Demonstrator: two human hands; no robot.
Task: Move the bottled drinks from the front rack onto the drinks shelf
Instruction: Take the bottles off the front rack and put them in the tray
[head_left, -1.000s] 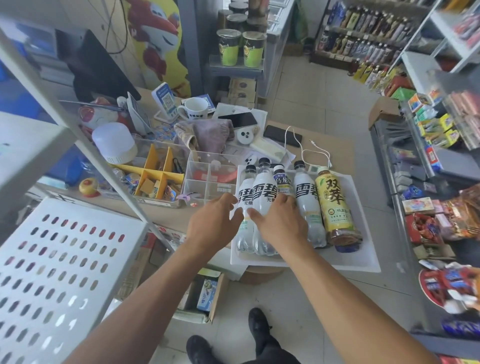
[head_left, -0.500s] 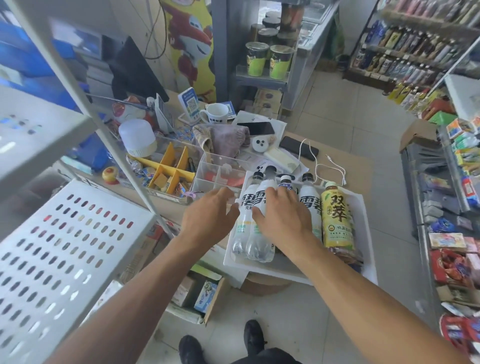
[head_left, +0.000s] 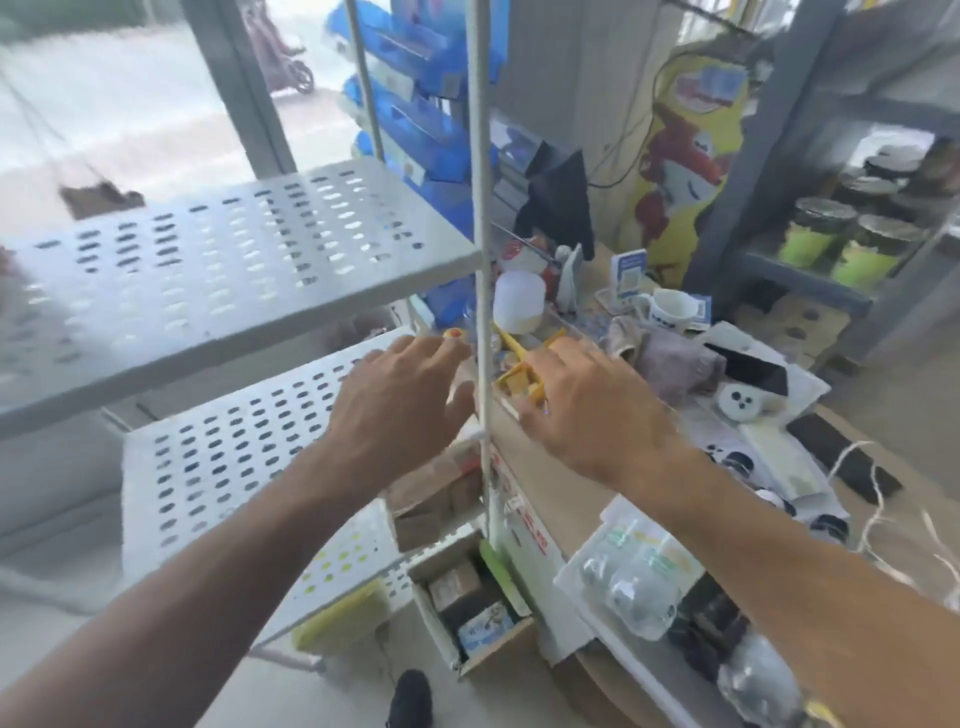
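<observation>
I saw both hands raised in front of a white perforated rack, and neither one held anything. The left hand was open with its fingers spread, over the edge of the lower perforated shelf. The right hand was also open, fingers loosely bent, above the cluttered desk just on the other side of the thin white post. The post stood between the 2 hands. The bottled drinks lay flat on a white tray at the lower right, under my right forearm, well apart from both hands; the picture was blurred there and I could not count them. An upper perforated shelf was at the left. A white mug stood farther back on the desk.
</observation>
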